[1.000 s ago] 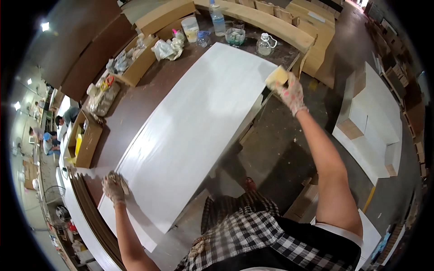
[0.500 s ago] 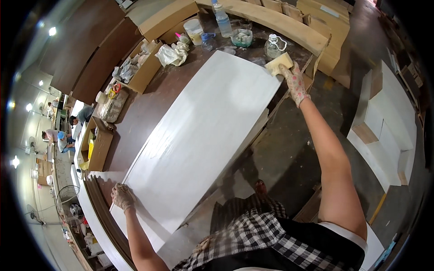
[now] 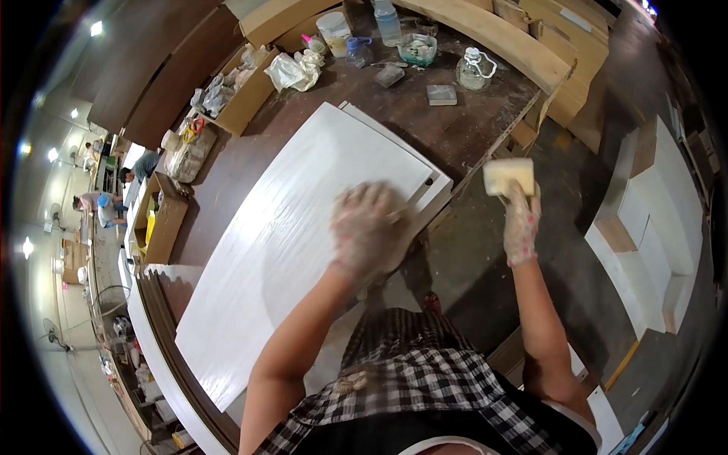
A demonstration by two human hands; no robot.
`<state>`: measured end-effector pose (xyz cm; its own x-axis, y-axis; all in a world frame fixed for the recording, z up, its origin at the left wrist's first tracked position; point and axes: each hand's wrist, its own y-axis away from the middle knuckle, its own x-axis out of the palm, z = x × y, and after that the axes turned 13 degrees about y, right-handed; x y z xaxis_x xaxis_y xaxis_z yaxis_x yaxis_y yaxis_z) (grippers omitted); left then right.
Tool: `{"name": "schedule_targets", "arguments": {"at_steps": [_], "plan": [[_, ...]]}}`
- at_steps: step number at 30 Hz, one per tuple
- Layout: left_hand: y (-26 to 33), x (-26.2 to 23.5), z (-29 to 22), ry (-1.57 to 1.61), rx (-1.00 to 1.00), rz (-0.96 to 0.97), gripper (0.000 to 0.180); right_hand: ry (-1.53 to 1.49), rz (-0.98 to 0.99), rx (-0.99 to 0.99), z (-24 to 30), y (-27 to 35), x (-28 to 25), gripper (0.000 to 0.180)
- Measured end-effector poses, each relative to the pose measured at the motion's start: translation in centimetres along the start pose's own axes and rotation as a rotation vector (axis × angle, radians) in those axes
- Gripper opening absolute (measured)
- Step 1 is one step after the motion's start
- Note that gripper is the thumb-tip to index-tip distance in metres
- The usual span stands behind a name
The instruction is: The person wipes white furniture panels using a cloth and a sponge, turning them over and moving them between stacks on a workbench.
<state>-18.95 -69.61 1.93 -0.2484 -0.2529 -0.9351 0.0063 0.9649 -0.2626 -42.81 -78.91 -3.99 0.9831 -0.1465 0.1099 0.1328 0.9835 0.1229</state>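
Observation:
A large white board (image 3: 262, 205) lies slantwise on the dark brown table (image 3: 216, 193), with another white board (image 3: 436, 199) showing beneath its right edge. Over the right part of the top board is my left hand (image 3: 369, 231), in a stained glove. Motion smears its fingers, so whether they grip anything is unclear. Off to the right of the boards, my right hand (image 3: 522, 227), in a pink-spotted glove, holds a pale yellow sponge block (image 3: 508, 176) above the floor. Thumb and fingers pinch the block's lower side.
Small grey blocks (image 3: 442, 95), a glass jar with a white handle (image 3: 475, 70) and a green-tinted tub (image 3: 418, 49) stand at the table's far side. Crumpled plastic (image 3: 294, 72) lies left of them. White panels (image 3: 652, 235) stand at right. Other people (image 3: 106, 206) work far left.
My left hand has left the near-left corner and come across to the board's right side. My right hand has drawn the sponge block nearer, off the board. The top board has shifted, uncovering the grey blocks.

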Motion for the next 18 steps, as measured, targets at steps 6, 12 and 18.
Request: {"name": "schedule_targets", "arguments": {"at_steps": [6,12,18], "plan": [[-7.0,3.5,-3.2,-0.128,0.146,0.043,0.046,-0.091,-0.135,0.061,-2.9,3.7,-4.3,0.065],[4.9,0.7,0.3,-0.036,-0.041,-0.005,0.052,0.088,-0.054,-0.027,-0.6,4.1,-0.1,0.049],[20.3,-5.1,4.3,-0.179,-0.295,-0.104,0.045,-0.072,0.432,-0.086,-1.3,8.9,14.2,0.036]]}}
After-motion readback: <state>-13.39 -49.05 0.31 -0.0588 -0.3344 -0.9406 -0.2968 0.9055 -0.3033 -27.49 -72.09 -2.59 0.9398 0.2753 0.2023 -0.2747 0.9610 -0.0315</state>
